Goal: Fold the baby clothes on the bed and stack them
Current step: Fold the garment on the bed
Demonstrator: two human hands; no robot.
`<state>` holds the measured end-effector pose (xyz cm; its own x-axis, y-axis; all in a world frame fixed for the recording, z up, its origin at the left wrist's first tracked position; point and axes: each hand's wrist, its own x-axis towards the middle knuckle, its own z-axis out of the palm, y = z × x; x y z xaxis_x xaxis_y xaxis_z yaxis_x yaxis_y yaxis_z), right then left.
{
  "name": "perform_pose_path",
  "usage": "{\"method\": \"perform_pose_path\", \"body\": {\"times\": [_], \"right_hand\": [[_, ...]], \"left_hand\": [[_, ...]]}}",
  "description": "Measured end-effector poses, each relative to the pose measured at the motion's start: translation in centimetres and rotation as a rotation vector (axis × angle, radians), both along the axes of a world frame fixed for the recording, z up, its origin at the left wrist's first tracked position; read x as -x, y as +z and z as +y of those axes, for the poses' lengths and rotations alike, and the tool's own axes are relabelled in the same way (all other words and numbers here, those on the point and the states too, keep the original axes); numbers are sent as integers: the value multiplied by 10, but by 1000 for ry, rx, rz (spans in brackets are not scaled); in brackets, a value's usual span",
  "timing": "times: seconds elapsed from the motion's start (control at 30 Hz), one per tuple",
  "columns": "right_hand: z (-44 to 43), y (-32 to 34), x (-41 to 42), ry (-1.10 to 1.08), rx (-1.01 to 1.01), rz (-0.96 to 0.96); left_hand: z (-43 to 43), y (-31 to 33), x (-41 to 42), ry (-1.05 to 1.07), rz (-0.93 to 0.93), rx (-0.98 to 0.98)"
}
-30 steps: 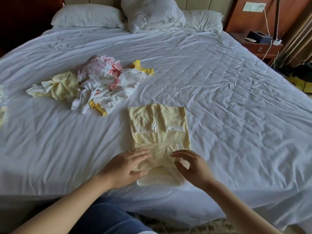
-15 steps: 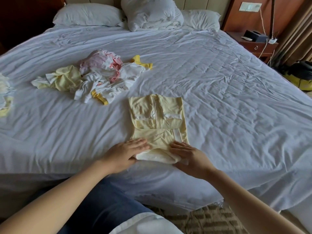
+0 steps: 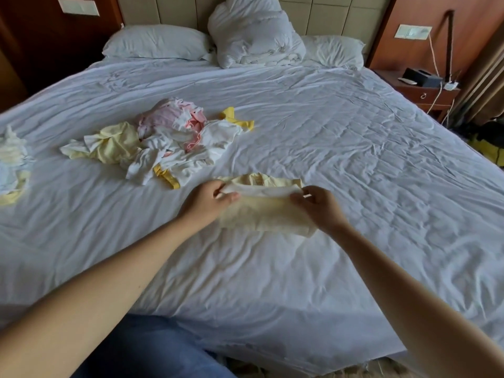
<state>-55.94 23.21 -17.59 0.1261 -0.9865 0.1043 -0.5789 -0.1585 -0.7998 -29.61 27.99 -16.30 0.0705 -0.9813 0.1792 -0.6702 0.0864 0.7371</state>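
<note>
Left hand (image 3: 207, 199) and right hand (image 3: 317, 204) each pinch one end of the pale yellow garment (image 3: 266, 207) — its lifted edge doubled over, mid-bed (image 3: 354, 159), near the unfolded pile (image 3: 166, 143).

a pale yellow cloth baby garment (image 3: 266, 211) lies half folded on the wrinkled white bed sheet (image 3: 354, 148), its white-lined edge lifted and pinched at each corner by the left hand (image 3: 206, 201) and the right hand (image 3: 320, 207). to its far left sits a loose heap of white, pink and yellow baby clothes (image 3: 169, 143). a small pale bundle (image 3: 12, 165) lies at the sheet's left edge.
</note>
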Motion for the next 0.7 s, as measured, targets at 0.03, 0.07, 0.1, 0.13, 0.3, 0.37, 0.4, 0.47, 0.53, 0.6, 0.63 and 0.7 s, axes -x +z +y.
{"method": "perform_pose_path", "body": {"times": [0.03,0.07,0.1,0.13,0.3,0.37,0.4,0.47,0.53,0.6,0.63,0.7], "right_hand": [[-13,5,-4,-4,13,-3],[-26,10,-8,-9,19,7],[-39,13,-12,-22,14,28],[-52,16,-15,-36,-1,51],[-111,4,-29,-69,-45,223],[-125,-6,-33,-71,-43,326],[-130,-12,-35,-68,-31,380],[-137,-24,-36,-61,18,490],[-139,-36,-34,-68,93,618],[-138,-53,-32,-80,170,715],[-137,-61,-31,-82,202,748],[-137,-73,-29,-84,249,777]], "left_hand": [[-13,2,-1,38,23,2],[-26,5,-2,70,42,7],[-39,5,-3,99,51,11],[-51,4,-4,124,51,12],[-106,-11,-4,252,-53,-49],[-122,-24,-2,257,-112,-69],[-128,-30,-1,250,-147,-78],[-139,-42,-2,229,-225,-77],[-145,-58,-4,196,-326,-64],[-146,-74,-6,168,-410,-70],[-145,-81,-6,165,-426,-73],[-144,-91,-5,172,-410,-53]]}}
